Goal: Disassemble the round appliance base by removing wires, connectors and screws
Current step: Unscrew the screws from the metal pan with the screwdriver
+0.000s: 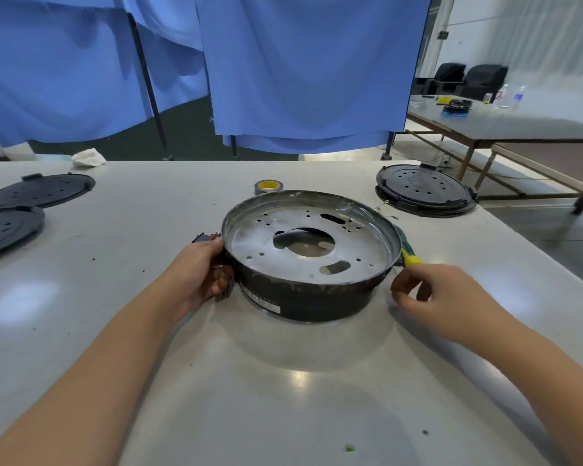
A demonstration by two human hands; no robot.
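Two hands are working the round appliance base, which is sitting mid-table with its open side up. Left hand is gripping the base's outer wall at 9 o'clock, fingers curled round it just below a dark connector block sticking out of the rim. Right hand is hovering beside the wall at 3 o'clock, fingers loosely curled, grasping nothing I can make out; can't tell if it is touching the base. A screwdriver with a yellow-green handle is lying against the base just above that hand. Inside, a perforated metal plate with a large centre hole is showing. A tape roll is sitting at 12 o'clock behind the base. A thin loose wire is lying at 2 o'clock, between the base and a black round cover. Two more black covers are lying at 10 o'clock near the table's left edge. Blue curtains are hanging behind.
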